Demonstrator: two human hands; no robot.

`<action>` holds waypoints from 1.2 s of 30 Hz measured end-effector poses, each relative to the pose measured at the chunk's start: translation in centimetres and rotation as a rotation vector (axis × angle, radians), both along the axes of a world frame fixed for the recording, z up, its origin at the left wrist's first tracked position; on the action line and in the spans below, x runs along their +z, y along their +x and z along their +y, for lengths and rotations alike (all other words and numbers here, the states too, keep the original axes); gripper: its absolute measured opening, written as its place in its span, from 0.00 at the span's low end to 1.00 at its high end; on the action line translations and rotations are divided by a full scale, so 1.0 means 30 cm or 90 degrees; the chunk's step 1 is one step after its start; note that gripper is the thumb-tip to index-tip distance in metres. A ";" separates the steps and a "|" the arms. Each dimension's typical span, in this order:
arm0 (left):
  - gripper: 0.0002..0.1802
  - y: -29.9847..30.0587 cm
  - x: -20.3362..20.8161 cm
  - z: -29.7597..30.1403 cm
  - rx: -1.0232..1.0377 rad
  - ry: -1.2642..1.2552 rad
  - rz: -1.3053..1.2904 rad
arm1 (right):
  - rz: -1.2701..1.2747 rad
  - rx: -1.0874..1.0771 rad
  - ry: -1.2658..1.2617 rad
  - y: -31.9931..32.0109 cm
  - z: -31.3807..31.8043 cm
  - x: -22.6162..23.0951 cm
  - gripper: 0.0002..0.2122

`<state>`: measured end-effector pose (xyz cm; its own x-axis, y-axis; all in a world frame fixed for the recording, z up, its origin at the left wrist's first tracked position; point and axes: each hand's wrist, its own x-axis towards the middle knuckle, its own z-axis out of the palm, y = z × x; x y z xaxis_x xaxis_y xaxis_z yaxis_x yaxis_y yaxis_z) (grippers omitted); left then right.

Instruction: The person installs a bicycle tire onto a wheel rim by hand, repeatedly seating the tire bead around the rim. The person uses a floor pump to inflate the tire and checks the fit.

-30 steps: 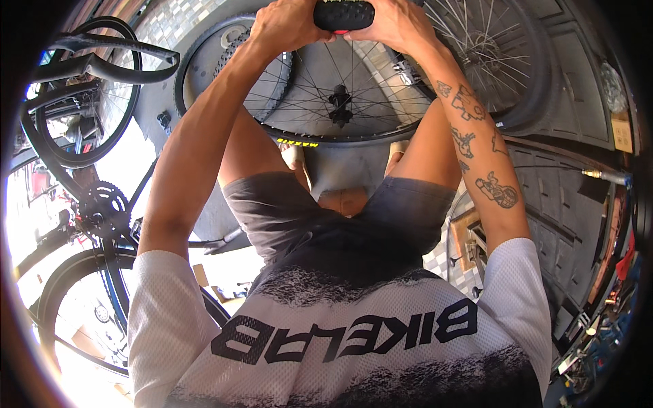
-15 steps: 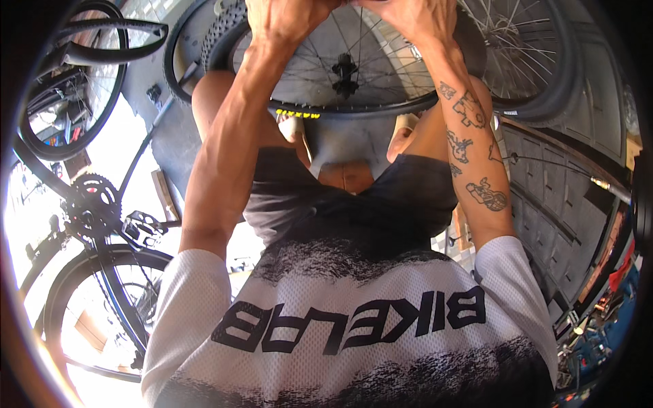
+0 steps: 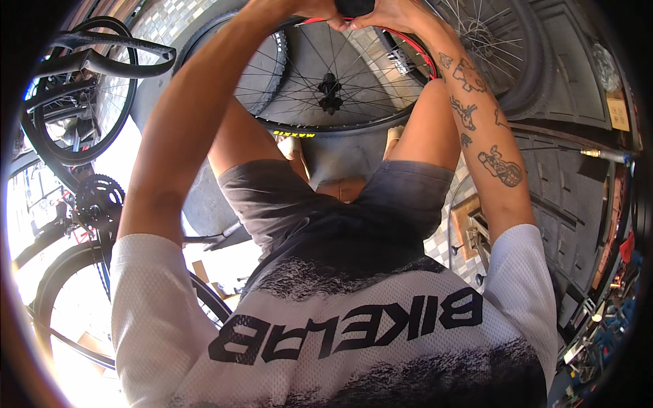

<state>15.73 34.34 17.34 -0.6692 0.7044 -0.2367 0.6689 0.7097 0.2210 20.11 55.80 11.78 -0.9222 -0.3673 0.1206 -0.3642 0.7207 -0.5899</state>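
Note:
A spoked bicycle wheel with a black hub [image 3: 330, 93] stands between my legs, its near edge close to my feet. Its black tire [image 3: 355, 6] is bunched between my two hands at the top of the view. My left hand [image 3: 318, 8] and my right hand [image 3: 393, 13] close on the tire from either side, thumbs near each other; the upper edge cuts off part of both. A red band [image 3: 425, 58] shows along the wheel's far and right rim. Yellow lettering marks the near part of the tire.
More wheels lie beyond, including a spoked wheel [image 3: 479, 37] at the far right. A bicycle crankset [image 3: 100, 197] and a black frame stand at left. Dark panels [image 3: 571, 177] and a cluttered row of tools [image 3: 602, 347] line the right side.
Both hands have drawn closer together, with the black tire now visible between them. The red band has come into view, and my elbows have spread outward.

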 end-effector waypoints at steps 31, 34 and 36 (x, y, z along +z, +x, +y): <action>0.35 0.124 0.062 0.019 0.071 -0.046 0.070 | 0.013 -0.032 0.068 0.072 0.101 -0.074 0.32; 0.33 0.105 0.029 0.126 -0.016 -0.060 0.090 | -0.018 0.046 0.016 0.037 0.109 -0.050 0.29; 0.32 0.114 -0.002 0.152 0.035 -0.056 0.134 | -0.012 0.067 -0.011 0.044 0.100 -0.030 0.30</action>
